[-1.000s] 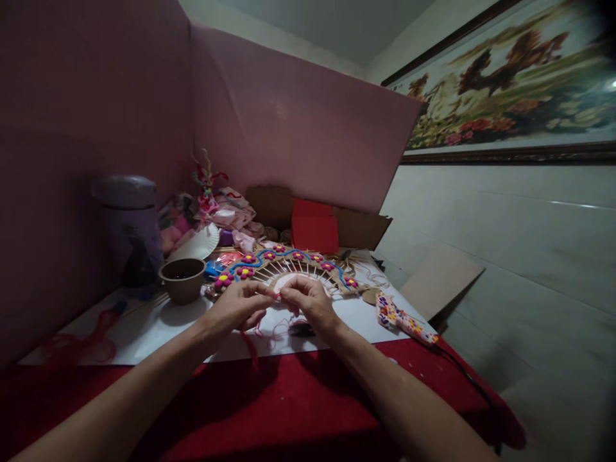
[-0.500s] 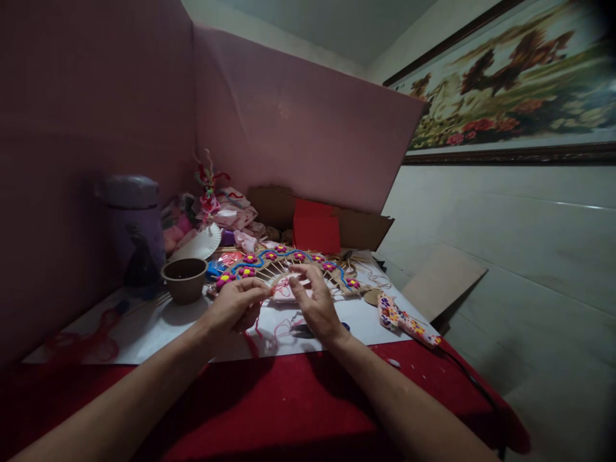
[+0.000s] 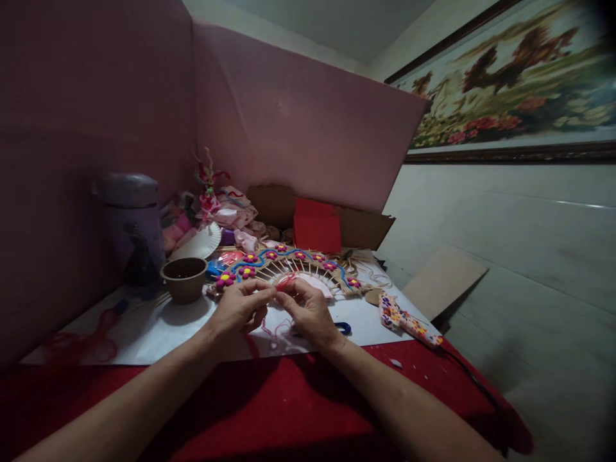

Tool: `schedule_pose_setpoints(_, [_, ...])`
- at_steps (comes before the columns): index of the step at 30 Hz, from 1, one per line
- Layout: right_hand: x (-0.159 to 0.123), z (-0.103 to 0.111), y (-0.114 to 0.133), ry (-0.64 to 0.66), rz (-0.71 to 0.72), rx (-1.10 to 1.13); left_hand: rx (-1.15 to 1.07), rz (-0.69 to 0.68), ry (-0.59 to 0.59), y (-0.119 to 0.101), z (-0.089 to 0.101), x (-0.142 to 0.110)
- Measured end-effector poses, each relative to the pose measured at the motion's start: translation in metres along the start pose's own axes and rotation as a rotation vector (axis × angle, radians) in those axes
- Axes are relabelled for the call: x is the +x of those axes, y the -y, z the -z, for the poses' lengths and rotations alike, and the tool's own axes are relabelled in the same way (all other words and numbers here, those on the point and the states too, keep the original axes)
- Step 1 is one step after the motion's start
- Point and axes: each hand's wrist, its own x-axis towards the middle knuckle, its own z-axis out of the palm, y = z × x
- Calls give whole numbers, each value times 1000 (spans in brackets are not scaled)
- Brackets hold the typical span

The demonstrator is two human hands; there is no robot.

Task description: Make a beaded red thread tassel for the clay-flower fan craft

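Note:
My left hand [image 3: 242,308] pinches red thread [image 3: 287,280] between thumb and fingertips. Close against it, my right hand [image 3: 308,313] is closed on the same thread, their fingertips nearly touching. Loose pink strands [image 3: 276,335] trail below onto the white sheet. Just beyond the hands lies a fan-shaped craft piece [image 3: 299,256] with thin sticks, a burlap band, a blue wavy cord and magenta flowers with yellow centres. A pale pink half-round piece [image 3: 315,285] shows at its middle, partly covered by my right hand. Dark blue scissors handles [image 3: 343,328] peek out beside my right wrist.
A brown bowl [image 3: 184,280] and a purple bottle [image 3: 132,224] stand at left, with red ribbon [image 3: 96,340] nearby. A flower-patterned glue gun [image 3: 407,321] with a cord lies at right. Red card [image 3: 316,226] leans on cardboard [image 3: 366,224] behind.
My right hand has come down and left, its fingers going from spread to pinched beside the left fingertips. More of the fan-shaped piece and the scissors handles shows. My left hand has barely moved.

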Motion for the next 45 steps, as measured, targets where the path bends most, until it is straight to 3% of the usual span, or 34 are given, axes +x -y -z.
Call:
schedule_pose_setpoints(5, [2, 2, 1, -65, -48, 126, 73, -17, -26, -2, -2, -1])
schedule_pose_setpoints(16, [4, 6, 4, 14, -107, 259, 31, -4, -188, -7, 1, 0])
schedule_pose_setpoints(27, [6, 2, -1, 16, -179, 337, -26, 28, -63, -8, -4, -4])
schedule_pose_setpoints(33, [6, 5, 4, 6, -240, 524, -7, 30, -121, -9, -4, -3])
schedule_pose_setpoints(38, [7, 14, 8, 116, -374, 801, 9, -11, -185, -8, 1, -1])
schedule_pose_setpoints(45, [9, 17, 11, 185, -494, 817, -108, -50, -262, -12, 2, 0])
